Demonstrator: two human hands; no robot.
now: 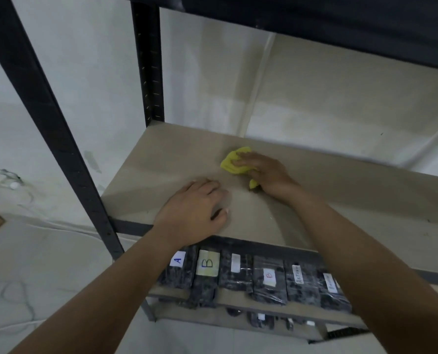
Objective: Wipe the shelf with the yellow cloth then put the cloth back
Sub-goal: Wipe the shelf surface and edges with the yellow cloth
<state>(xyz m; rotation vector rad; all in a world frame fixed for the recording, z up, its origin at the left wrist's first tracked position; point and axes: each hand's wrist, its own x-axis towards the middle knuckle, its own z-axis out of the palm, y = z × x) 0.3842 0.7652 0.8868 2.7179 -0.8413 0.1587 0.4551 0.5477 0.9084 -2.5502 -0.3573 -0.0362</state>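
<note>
Right hand (262, 172) presses bunched yellow cloth (234, 162) on shelf (177, 154) (no clear long axis).

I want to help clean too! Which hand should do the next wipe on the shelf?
The right hand. Its fingers already press the yellow cloth onto the shelf, with bare board all around. The left hand rests flat near the front edge, holding nothing.

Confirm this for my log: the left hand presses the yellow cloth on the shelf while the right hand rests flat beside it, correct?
Hands are swapped. The head view shows the right hand pressing the yellow cloth on the shelf, while the left hand rests flat beside it.
</note>
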